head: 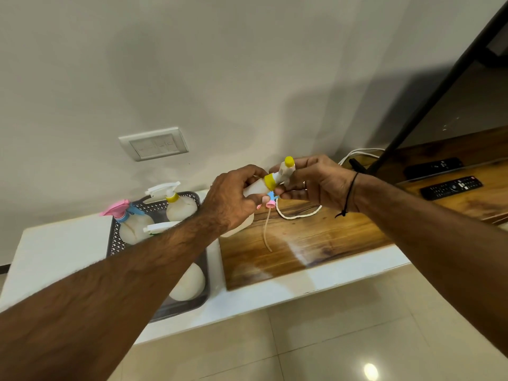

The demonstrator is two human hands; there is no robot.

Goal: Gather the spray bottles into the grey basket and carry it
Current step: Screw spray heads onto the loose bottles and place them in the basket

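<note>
Spray bottle (258, 188) | left hand (231, 199) grips body; right hand (316, 182) seemingly pinches head

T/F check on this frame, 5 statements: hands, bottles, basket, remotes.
1. Both hands hold the yellow-collared spray bottle above the counter. True: the left hand holds the bottle's body, the right hand its sprayer head.
2. The grey basket is empty. False: several spray bottles already stand in it, including one with a pink trigger.
3. Two black remotes lie on the wooden surface at the right. True.
4. The pink-and-blue sprayer head with its dip tube is screwed onto a bottle. False: it hangs loose under the hands, tube dangling free.
5. The basket is being carried. False: it rests on the white counter.
</note>
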